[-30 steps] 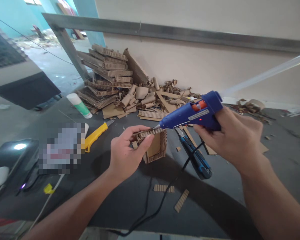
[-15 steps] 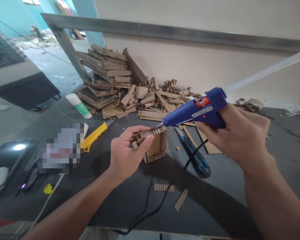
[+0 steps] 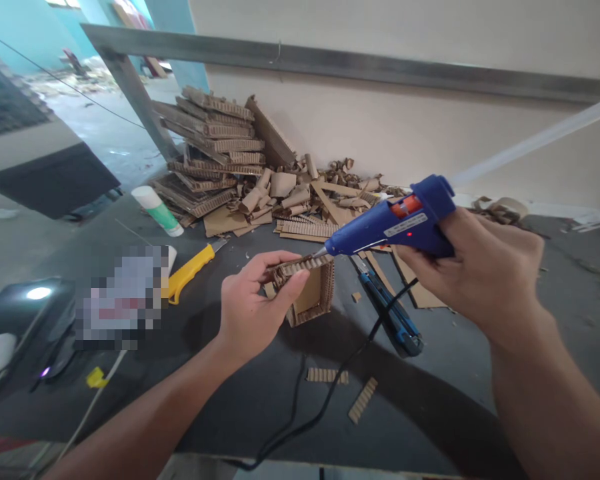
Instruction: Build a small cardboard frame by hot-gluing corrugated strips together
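Cardboard box (image 3: 312, 292), in left hand (image 3: 253, 300), seemingly pinched

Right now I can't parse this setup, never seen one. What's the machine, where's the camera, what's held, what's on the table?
There's no machine: these are a person's two bare hands, seen from a camera worn on the head, looking forward and down.

The left hand grips a small box-like cardboard piece with ridged walls. The right hand holds a blue glue gun, its nozzle at the piece's upper edge; exact contact is hard to tell.

On the dark table lie a yellow knife, a blue knife with a black cord across it, a white-and-green tube and two ridged strips. Behind are stacked cardboard and curled scraps. One item at left is pixelated, so unreadable.
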### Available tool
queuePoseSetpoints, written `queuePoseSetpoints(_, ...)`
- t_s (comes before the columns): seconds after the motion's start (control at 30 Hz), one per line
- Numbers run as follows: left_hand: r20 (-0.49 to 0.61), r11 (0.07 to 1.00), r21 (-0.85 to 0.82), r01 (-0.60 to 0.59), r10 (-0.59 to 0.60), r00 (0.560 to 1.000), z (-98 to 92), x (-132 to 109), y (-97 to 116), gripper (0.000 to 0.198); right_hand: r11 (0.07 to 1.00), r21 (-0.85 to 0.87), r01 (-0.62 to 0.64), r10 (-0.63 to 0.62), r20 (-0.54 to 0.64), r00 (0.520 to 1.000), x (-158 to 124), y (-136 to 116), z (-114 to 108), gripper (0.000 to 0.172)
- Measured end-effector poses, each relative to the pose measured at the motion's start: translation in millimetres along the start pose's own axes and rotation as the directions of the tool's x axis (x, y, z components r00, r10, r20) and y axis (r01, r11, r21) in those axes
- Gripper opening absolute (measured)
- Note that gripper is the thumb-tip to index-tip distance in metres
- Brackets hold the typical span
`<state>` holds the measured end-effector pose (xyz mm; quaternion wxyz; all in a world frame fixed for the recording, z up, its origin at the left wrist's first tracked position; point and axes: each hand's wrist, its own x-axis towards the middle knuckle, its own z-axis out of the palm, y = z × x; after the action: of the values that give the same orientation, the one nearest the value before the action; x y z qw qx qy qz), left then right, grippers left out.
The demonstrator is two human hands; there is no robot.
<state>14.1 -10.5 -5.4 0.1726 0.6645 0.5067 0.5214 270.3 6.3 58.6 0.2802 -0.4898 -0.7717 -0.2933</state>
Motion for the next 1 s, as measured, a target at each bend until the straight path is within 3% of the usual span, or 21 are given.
queuePoseSetpoints(0.27, -0.01, 1.0, -0.018, -0.005, 0.005, 1.0, 0.6, 0.5, 0.9, 0.019, 1.0, -0.005, 0.001, -0.001, 0.004, 1.0, 1.7, 1.5, -2.6, 0.033)
queuePoseSetpoints(0.43, -0.011, 1.0, -0.015, 0.0, 0.0, 1.0, 0.5, 0.0, 0.6, 0.018, 0.997, 0.029, 0.077, -0.074, -0.096, 0.993, 4.1, 5.3, -1.8, 0.03)
queuePoseSetpoints(0.6, -0.009, 1.0, -0.012, -0.016, 0.016, 1.0, 0.2, -0.3, 0.0, 0.018, 0.995, 0.051, 0.091, -0.088, -0.064, 0.994, 5.0, 6.4, -3.3, 0.026)
queuePoseSetpoints(0.73, -0.014, 0.999, 0.0, -0.042, 0.042, 0.999, 0.0, -0.1, -0.5, 0.017, 0.999, 0.029, 0.034, -0.033, -0.034, 0.999, 3.4, 8.3, -3.4, 0.029)
queuePoseSetpoints(1.0, -0.018, 0.997, -0.01, -0.078, 0.077, 0.997, -0.6, -0.4, 0.6, 0.015, 0.995, 0.035, 0.095, -0.092, -0.083, 0.992, 5.7, 8.6, -4.9, 0.031)
